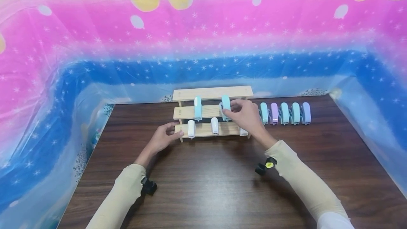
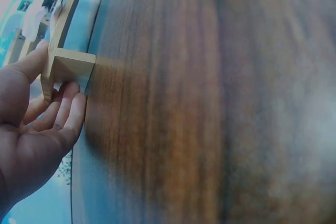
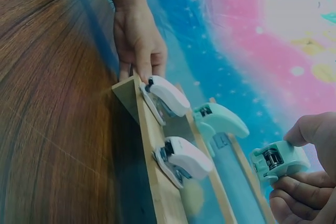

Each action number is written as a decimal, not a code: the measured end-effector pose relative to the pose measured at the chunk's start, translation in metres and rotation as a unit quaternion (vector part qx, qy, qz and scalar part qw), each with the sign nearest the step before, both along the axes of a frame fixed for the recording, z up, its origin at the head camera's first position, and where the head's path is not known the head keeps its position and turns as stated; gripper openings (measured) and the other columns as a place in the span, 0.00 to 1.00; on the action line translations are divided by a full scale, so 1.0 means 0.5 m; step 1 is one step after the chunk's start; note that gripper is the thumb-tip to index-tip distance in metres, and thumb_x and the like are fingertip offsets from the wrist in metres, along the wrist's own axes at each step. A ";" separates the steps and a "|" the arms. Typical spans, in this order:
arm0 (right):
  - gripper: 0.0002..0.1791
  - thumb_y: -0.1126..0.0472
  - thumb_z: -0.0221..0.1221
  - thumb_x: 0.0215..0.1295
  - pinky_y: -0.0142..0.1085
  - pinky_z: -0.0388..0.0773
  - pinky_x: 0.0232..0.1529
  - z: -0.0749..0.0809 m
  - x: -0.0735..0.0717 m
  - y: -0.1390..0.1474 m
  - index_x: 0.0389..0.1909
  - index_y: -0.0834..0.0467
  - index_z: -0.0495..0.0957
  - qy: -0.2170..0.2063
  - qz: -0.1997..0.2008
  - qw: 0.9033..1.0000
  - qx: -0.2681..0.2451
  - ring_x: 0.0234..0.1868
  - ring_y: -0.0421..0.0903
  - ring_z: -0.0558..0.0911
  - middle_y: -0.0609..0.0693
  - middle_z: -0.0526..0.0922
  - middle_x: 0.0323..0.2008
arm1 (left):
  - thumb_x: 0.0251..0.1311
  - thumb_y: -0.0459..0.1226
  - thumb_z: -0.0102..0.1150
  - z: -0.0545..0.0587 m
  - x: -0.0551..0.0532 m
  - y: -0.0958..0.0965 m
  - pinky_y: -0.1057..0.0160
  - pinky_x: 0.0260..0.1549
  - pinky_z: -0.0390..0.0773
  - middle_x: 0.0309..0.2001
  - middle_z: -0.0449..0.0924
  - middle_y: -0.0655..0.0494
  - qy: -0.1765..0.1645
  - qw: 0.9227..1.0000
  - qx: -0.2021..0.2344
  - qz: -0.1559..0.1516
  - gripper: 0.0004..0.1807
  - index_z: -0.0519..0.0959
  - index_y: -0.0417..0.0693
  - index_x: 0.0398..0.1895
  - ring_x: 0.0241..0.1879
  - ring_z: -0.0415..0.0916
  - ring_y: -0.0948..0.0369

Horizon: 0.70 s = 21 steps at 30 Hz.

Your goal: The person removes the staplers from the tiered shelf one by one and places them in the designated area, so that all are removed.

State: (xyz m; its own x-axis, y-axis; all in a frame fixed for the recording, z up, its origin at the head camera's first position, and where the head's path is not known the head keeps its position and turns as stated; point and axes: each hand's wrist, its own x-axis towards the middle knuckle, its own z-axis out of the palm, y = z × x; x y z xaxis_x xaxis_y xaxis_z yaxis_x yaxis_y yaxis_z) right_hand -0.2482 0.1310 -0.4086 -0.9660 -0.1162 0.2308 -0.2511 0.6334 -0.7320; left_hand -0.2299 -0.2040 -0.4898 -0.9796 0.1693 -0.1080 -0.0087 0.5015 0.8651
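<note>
My right hand pinches a teal mini stapler between thumb and fingers at the middle step of a three-tier wooden shelf. In the right wrist view this stapler shows its spring end, close over the shelf boards. My left hand grips the left end of the bottom step; in the left wrist view its thumb lies on the board and its fingers are below. Another teal stapler stands on the middle step. White staplers stand on the bottom step, the rightmost partly hidden by my right hand.
Right of the shelf, several staplers in teal, pink and lavender stand in a row on the dark wood table. The top step is at the back. A patterned cloth hangs behind and along the sides.
</note>
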 end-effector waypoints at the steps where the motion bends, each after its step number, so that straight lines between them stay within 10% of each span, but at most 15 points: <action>1: 0.23 0.44 0.70 0.62 0.44 0.83 0.40 0.002 0.002 0.005 0.49 0.57 0.86 0.001 0.000 1.000 -0.001 0.37 0.46 0.87 0.49 0.89 0.36 | 0.66 0.52 0.67 -0.001 0.000 0.000 0.44 0.62 0.76 0.72 0.67 0.38 0.001 1.000 -0.001 0.000 0.39 0.68 0.41 0.74 0.66 0.72 0.42; 21: 0.18 0.49 0.69 0.63 0.42 0.83 0.35 0.020 0.021 0.083 0.49 0.55 0.86 0.037 -0.017 0.999 -0.009 0.36 0.47 0.87 0.50 0.90 0.37 | 0.67 0.51 0.66 -0.008 -0.007 -0.001 0.44 0.62 0.76 0.68 0.72 0.36 -0.001 1.000 0.001 0.001 0.40 0.67 0.38 0.74 0.65 0.73 0.41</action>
State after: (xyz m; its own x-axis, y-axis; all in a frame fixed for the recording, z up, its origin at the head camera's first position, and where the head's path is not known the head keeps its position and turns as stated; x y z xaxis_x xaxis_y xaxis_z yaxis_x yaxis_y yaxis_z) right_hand -0.2380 0.1724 -0.3987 -0.9496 -0.0781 0.3036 -0.2832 0.6292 -0.7238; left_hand -0.2332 -0.2046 -0.4936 -0.9796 0.1677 -0.1103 -0.0119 0.5004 0.8657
